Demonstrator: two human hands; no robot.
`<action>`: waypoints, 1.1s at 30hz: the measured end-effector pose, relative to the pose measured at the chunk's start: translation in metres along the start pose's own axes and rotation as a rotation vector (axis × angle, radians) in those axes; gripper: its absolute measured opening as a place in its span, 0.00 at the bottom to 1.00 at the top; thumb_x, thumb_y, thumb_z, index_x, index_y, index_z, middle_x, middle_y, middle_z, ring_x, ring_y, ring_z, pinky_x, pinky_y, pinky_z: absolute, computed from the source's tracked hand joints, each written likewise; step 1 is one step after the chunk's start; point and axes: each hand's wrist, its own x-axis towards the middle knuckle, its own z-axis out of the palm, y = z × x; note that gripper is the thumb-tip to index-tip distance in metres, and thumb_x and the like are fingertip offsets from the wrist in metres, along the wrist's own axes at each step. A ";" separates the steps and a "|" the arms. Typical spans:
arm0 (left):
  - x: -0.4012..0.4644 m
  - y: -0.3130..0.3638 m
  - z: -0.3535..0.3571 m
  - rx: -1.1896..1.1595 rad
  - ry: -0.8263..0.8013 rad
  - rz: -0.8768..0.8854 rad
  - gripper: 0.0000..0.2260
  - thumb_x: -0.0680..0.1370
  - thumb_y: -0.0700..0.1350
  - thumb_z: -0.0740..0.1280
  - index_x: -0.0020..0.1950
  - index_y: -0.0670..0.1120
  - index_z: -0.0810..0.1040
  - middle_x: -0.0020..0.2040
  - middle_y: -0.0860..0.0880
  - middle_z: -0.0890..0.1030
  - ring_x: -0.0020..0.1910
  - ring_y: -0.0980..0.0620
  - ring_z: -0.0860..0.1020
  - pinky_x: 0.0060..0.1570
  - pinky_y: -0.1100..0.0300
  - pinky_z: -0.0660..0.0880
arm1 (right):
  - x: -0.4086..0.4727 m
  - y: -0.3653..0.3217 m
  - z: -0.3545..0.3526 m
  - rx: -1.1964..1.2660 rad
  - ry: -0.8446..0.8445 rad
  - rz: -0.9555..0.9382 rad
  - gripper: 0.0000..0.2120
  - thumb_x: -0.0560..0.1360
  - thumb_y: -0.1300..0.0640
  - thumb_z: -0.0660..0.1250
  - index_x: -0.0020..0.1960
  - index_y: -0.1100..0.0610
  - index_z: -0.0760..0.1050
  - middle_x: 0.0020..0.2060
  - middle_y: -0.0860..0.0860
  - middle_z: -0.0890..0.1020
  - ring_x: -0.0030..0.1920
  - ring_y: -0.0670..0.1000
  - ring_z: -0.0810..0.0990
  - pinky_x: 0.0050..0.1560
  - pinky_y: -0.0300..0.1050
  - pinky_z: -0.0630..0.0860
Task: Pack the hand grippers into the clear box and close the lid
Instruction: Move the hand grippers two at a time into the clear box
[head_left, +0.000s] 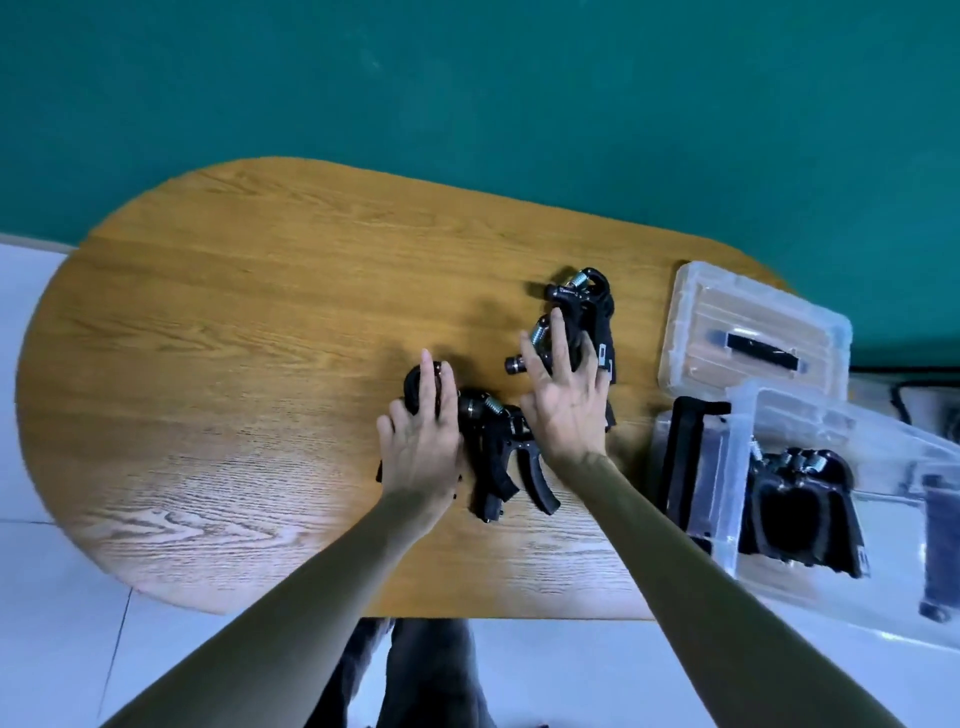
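Left hand (423, 441) spread, fingers straight, resting on hand grippers (498, 457) on table (234, 338). Right hand (566, 400) spread over more grippers (582, 301). Right of both, clear box (779, 493) open, lid (753, 332) just beyond.

Black hand grippers (511, 457) beside open clear box (810, 499)

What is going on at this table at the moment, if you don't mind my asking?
A person is packing hand grippers into a clear box on the wooden table. The left hand and right hand rest with spread fingers on loose grippers. Some already sit in the box; its lid lies apart.
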 end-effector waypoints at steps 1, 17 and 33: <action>-0.003 0.003 -0.004 0.004 0.004 -0.003 0.31 0.84 0.46 0.53 0.82 0.43 0.39 0.82 0.41 0.35 0.47 0.46 0.66 0.48 0.51 0.65 | -0.010 0.003 -0.002 0.003 0.031 0.013 0.37 0.75 0.57 0.67 0.80 0.50 0.56 0.81 0.57 0.46 0.75 0.71 0.58 0.62 0.68 0.69; -0.042 0.177 -0.092 -0.037 0.111 -0.048 0.34 0.83 0.48 0.59 0.83 0.43 0.44 0.83 0.42 0.39 0.49 0.41 0.71 0.54 0.47 0.69 | -0.120 0.098 -0.114 0.102 0.165 0.186 0.38 0.70 0.60 0.71 0.78 0.53 0.64 0.80 0.58 0.57 0.71 0.70 0.64 0.57 0.65 0.72; -0.073 0.385 -0.028 0.014 0.070 0.138 0.35 0.80 0.41 0.65 0.83 0.44 0.50 0.83 0.42 0.45 0.50 0.42 0.71 0.51 0.49 0.70 | -0.204 0.295 -0.088 0.232 0.196 0.413 0.39 0.68 0.60 0.69 0.78 0.51 0.62 0.81 0.57 0.55 0.70 0.68 0.65 0.54 0.63 0.72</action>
